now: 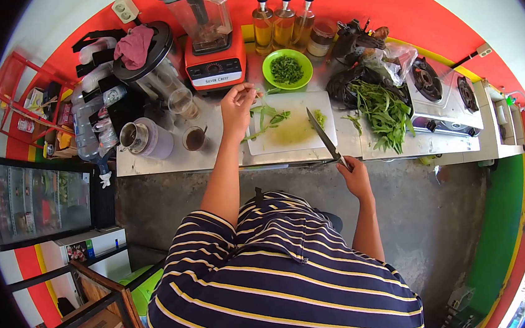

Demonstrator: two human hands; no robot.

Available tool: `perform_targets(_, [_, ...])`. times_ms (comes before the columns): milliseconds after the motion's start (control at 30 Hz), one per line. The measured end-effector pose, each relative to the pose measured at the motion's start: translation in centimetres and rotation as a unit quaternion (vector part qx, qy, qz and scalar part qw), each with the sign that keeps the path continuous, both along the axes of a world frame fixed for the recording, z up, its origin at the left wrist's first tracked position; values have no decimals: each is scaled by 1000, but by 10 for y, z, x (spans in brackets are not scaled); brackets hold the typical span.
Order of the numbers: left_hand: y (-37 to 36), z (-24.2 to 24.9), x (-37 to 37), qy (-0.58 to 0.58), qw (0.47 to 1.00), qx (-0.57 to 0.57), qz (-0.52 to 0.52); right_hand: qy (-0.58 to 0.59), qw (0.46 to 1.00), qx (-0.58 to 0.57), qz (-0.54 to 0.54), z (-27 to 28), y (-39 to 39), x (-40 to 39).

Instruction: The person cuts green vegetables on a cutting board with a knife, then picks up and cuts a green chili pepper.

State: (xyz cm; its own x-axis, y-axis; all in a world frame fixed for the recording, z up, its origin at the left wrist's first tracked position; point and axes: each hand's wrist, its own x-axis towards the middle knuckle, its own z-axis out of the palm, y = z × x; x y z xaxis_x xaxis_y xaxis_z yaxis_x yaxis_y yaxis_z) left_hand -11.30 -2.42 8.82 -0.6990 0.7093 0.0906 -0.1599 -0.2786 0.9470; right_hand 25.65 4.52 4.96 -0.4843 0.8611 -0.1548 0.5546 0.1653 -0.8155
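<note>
My right hand point(355, 176) is closed round the handle of a kitchen knife point(323, 128), its blade pointing up over the right part of a white cutting board point(261, 144). My left hand point(238, 108) is raised at the board's left edge, fingers pinched together; what is between them, if anything, is too small to make out. Below its fingertips, leafy green stems point(269, 117) lie on the board. A few chopped green bits point(321, 117) sit beside the blade. Behind the board stands a lime-green bowl point(307, 77) holding chopped green vegetable point(286, 70).
A pile of leafy greens point(384, 113) lies right of the board, near a gas stove point(442, 111). To the left stand a red blender point(215, 62), a glass of dark drink point(195, 138) and a lilac jug point(155, 139). Pump bottles point(284, 28) line the wall.
</note>
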Motion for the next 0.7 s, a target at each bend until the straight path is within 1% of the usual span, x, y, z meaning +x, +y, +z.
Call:
perform_targets(33, [2,-2,4,-2,1000,-2,-4,-2,1000,6,6,2,-2,0])
perform_targets(100, [5,-9,12,58,998,-9,-36,-6,1000,10,8,2,-4,-1])
perform_targets(133, [8,-14,17,56,998,-10,-39,-8,1000,-1,12,-2,-5,-2])
perform_targets(200, [13,-26,31,134,984,-100,-68,-12,1000,-12,14,-5,-3,-3])
perform_targets(233, [18,-38,39,141,977,-128,-92,-16,1000,-15,19,-5,-2,-4])
perform_targets(267, [21,-50,48,140,977,-130,-96,-19,999,-18,24,-6,-3,-6])
perform_targets(300, [24,-65,56,195,962,-147,-122,-21,999,-21,19,-5,-4,-7])
perform_targets(333, [26,-71,65,250,943,-161,-148,-22,1000,-6,12,-1,-5,-7])
perform_targets(367, [29,-76,74,274,929,-190,-161,-25,1000,10,4,2,-6,-7])
perform_targets(400, [29,-82,79,272,928,-189,-168,-28,1000,8,-2,5,-8,-5])
perform_targets(467, [30,-92,88,389,877,-221,-175,-13,999,32,-1,11,-11,-3])
perform_targets(500, [29,-91,90,388,877,-218,-180,-17,999,32,-6,11,-12,-1])
perform_targets(567, [20,-84,88,470,856,-178,-122,8,998,-59,-8,9,-13,-1])
perform_targets(600, [14,-81,86,469,856,-179,-125,7,998,-61,-9,9,-14,-3])
perform_targets(667, [-4,-78,82,505,839,-168,-115,33,993,-110,-11,12,-18,-9])
perform_targets(700, [-14,-81,82,506,837,-171,-120,34,993,-115,-14,17,-21,-14])
